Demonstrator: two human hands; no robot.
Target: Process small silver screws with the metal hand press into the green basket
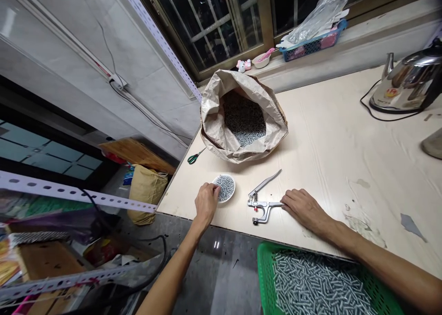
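Note:
My left hand is at the left rim of a small white bowl. Its thumb and fingers are pinched together; what is between them is hidden. Small silvery metal pieces fill the bowl. My right hand is closed around the end of the lower handle of silver snap-fastener pliers, which lie on the table. The pliers' upper lever is raised, and a spring shows near the jaw.
A paper sack of metal pieces stands behind the bowl, with green-handled scissors to its left. Below the table's front edge is a green basket full of metal screws or similar pieces. A kettle stands at the right back.

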